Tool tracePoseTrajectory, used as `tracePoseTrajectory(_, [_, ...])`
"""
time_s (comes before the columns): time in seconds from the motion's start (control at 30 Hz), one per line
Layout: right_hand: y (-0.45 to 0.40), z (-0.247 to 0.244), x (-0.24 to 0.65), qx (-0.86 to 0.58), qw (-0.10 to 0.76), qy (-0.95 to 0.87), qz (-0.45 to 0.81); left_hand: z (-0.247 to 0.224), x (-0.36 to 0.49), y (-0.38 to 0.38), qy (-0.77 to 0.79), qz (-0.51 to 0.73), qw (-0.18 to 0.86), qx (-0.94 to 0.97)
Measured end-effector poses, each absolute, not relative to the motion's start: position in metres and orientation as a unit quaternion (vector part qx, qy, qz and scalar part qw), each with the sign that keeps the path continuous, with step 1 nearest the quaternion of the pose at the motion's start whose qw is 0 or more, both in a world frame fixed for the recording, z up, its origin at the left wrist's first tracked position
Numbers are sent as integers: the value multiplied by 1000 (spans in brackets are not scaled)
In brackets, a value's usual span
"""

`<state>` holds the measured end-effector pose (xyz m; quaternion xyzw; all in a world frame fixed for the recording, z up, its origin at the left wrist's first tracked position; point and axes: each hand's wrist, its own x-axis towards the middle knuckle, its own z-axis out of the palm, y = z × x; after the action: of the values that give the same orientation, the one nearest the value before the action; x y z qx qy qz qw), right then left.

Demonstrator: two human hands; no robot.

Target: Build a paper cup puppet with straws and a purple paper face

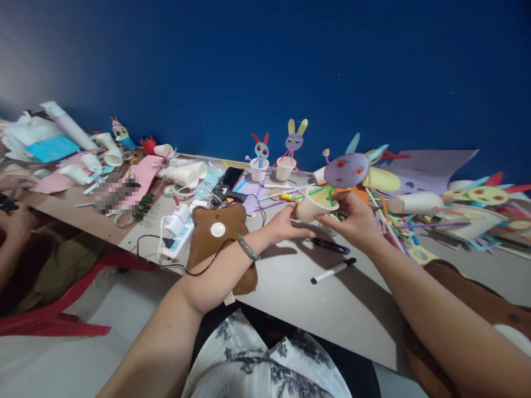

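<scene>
A white paper cup (311, 206) is held tilted between my two hands above the table. My left hand (286, 224) grips its left side, thumb below. On the cup's right side, the fingers and thumb of my right hand (352, 217) close around it. Green and yellow sticks come out of the cup, and a purple paper rabbit face (347, 169) with blue ears shows just above my right hand. Below the cup lie a dark pen-like tool (329, 245) and a white marker with black ends (333, 271).
Two finished-looking rabbit cups (259, 169) stand near the blue wall. A brown bear-shaped pad (222, 237), power strip (176, 237) and black glue gun (229, 190) lie left. Coloured sticks and paper figures (487, 193) crowd the right. Another person's hands (16, 218) are far left.
</scene>
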<state>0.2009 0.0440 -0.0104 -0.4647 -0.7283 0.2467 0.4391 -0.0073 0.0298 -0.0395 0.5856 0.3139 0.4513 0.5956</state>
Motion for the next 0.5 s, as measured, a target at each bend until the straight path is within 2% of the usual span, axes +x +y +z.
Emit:
tracePoseTrajectory(0.1, [49, -8, 202, -479, 432, -731, 223, -44, -8, 29, 367, 421, 569, 603])
tracePoseTrajectory(0.2, [57, -10, 203, -489, 428, -729, 215, -42, -9, 26, 435, 374, 498, 650])
tracePoseTrajectory(0.33, [68, -14, 203, -504, 419, -728, 199, -38, -10, 21, 444, 343, 374, 739])
tracePoseTrajectory(0.5, [80, -16, 201, -512, 407, -733, 187, -30, -11, 15, 470, 259, 290, 792])
